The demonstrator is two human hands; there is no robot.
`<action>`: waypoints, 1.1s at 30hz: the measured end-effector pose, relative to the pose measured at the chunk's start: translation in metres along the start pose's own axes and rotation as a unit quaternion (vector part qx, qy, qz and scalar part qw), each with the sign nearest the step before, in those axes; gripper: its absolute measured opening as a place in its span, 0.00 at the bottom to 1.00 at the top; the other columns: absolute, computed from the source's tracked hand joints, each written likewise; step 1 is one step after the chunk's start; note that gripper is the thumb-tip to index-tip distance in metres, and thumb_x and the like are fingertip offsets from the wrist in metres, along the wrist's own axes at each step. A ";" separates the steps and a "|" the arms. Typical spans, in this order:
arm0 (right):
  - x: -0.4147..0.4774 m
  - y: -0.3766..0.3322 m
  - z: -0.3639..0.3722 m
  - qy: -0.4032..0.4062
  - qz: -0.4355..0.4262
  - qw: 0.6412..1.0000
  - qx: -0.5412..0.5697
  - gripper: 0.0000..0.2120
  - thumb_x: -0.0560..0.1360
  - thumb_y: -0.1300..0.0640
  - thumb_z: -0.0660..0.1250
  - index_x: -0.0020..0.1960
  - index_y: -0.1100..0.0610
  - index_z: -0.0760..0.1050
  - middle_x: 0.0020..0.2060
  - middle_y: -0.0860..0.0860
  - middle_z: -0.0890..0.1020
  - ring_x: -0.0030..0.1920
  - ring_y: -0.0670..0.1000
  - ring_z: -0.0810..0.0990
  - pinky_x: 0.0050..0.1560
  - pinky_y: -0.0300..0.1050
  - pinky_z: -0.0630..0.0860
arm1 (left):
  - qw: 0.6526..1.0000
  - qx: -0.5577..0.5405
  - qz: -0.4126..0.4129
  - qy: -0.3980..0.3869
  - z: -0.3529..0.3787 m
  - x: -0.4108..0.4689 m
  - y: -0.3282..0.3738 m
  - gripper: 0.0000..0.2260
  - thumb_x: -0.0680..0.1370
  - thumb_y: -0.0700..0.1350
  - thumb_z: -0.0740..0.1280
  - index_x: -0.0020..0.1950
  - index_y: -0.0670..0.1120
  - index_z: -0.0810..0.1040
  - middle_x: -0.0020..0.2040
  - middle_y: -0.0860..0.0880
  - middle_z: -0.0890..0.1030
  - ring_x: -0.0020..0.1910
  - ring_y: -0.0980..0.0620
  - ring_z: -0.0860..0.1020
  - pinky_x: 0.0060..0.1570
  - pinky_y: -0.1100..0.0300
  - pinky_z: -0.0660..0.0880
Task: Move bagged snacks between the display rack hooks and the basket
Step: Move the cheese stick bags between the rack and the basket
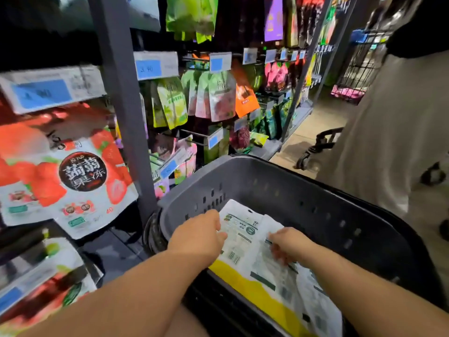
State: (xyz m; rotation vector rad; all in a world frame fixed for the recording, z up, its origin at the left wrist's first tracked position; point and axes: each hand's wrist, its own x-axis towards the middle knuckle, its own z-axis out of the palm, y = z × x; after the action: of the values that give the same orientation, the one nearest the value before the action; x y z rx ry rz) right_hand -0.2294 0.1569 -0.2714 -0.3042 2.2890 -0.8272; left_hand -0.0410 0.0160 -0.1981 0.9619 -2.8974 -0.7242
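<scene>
Both hands are down inside the basket (279, 186), a little apart from each other. The left hand (198, 235) has its fingers curled at the left edge of a white snack bag (239, 235) and its thumb lies on the bag, so it holds this bag. The bag lies flat in the basket, printed back side up. The right hand (290, 244) rests with bent fingers on a second bag (272, 276) that overlaps the first one. It is blurred, and I cannot tell if it grips or only presses.

To the left of the left hand stands the display rack (126, 117), where a big strawberry bag (80, 181) hangs. Beyond the hands, green bags (172, 100) hang under blue price tags (156, 65). Far to the right of the right hand stands another person (388, 142) in light clothes.
</scene>
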 end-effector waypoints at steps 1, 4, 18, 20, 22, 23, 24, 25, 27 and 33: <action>0.005 0.001 0.006 0.000 0.011 1.000 0.002 0.16 0.82 0.54 0.63 0.39 0.62 0.73 0.30 0.56 0.78 0.26 0.53 0.75 0.31 0.42 0.72 | 0.999 0.031 -0.001 -0.010 0.000 0.001 -0.001 0.09 0.82 0.55 0.60 0.55 0.51 0.68 0.52 0.50 0.77 0.46 0.48 0.70 0.44 0.55 0.66; 0.016 -0.003 0.014 0.014 0.015 0.999 -0.039 0.17 0.80 0.50 0.65 0.39 0.61 0.75 0.34 0.56 0.80 0.35 0.58 0.77 0.43 0.52 0.77 | 0.996 0.077 -0.003 -0.035 0.002 0.002 -0.004 0.10 0.82 0.56 0.58 0.55 0.50 0.69 0.52 0.50 0.77 0.46 0.48 0.71 0.45 0.54 0.67; 0.014 0.048 0.007 0.103 0.202 0.964 -0.138 0.64 0.52 0.22 0.72 0.74 0.56 0.51 0.64 0.58 0.72 0.65 0.61 0.72 0.61 0.56 0.76 | 0.988 0.109 -0.016 -0.106 0.008 -0.004 -0.011 0.13 0.81 0.56 0.59 0.58 0.49 0.69 0.51 0.51 0.77 0.50 0.49 0.76 0.51 0.52 0.74; 0.011 0.044 0.006 0.105 0.203 0.971 -0.068 0.65 0.53 0.28 0.78 0.75 0.57 0.48 0.65 0.60 0.72 0.63 0.63 0.73 0.55 0.59 0.78 | 0.989 0.110 -0.015 -0.103 0.008 -0.004 -0.010 0.13 0.81 0.57 0.59 0.57 0.49 0.69 0.51 0.51 0.77 0.48 0.49 0.76 0.51 0.52 0.74; 0.013 0.041 0.003 0.117 0.179 0.977 0.016 0.58 0.58 0.39 0.82 0.72 0.59 0.49 0.64 0.61 0.72 0.63 0.64 0.74 0.56 0.60 0.76 | 0.988 0.111 -0.016 -0.103 0.009 -0.004 -0.010 0.13 0.81 0.57 0.59 0.58 0.49 0.69 0.50 0.51 0.77 0.47 0.49 0.75 0.50 0.53 0.74; 0.014 0.038 0.002 0.127 0.171 0.975 0.064 0.53 0.59 0.44 0.84 0.68 0.59 0.53 0.61 0.60 0.74 0.61 0.64 0.75 0.57 0.61 0.76 | 0.989 0.108 -0.016 -0.102 0.009 -0.004 -0.011 0.13 0.81 0.57 0.60 0.58 0.49 0.69 0.49 0.51 0.76 0.47 0.49 0.74 0.49 0.53 0.73; 0.015 0.036 0.000 0.133 0.163 0.971 0.116 0.47 0.59 0.48 0.85 0.64 0.59 0.56 0.57 0.60 0.76 0.58 0.63 0.78 0.57 0.63 0.76 | 0.989 0.107 -0.017 -0.101 0.009 -0.004 -0.011 0.13 0.81 0.57 0.60 0.57 0.49 0.69 0.49 0.51 0.76 0.46 0.49 0.74 0.48 0.54 0.72; 0.015 0.035 -0.001 0.123 0.149 0.967 0.169 0.42 0.60 0.53 0.85 0.61 0.61 0.60 0.53 0.60 0.79 0.53 0.63 0.80 0.56 0.64 0.78 | 0.989 0.106 -0.017 -0.099 0.009 -0.004 -0.011 0.13 0.81 0.57 0.60 0.57 0.49 0.70 0.49 0.51 0.76 0.46 0.49 0.74 0.47 0.54 0.72; 0.013 0.029 -0.003 0.056 0.109 0.961 0.249 0.25 0.68 0.62 0.79 0.60 0.66 0.72 0.46 0.60 0.85 0.46 0.62 0.85 0.52 0.63 0.80 | 0.990 0.106 -0.016 -0.094 0.008 -0.004 -0.011 0.13 0.81 0.57 0.59 0.57 0.49 0.70 0.50 0.51 0.77 0.48 0.49 0.75 0.48 0.54 0.72; -0.011 -0.003 -0.011 -0.045 -0.058 0.957 0.281 0.11 0.79 0.67 0.65 0.60 0.61 0.78 0.50 0.59 0.86 0.50 0.61 0.85 0.52 0.59 0.81 | 0.992 0.081 -0.016 -0.092 0.008 -0.005 -0.009 0.13 0.80 0.59 0.59 0.54 0.50 0.69 0.48 0.53 0.77 0.48 0.50 0.75 0.46 0.55 0.71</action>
State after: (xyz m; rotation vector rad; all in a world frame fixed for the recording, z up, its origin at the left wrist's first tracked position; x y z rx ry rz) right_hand -0.2282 0.1648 -0.2578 -0.2104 1.8641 -1.4451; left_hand -0.0333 0.0159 -0.2088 1.0084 -3.1506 -0.6164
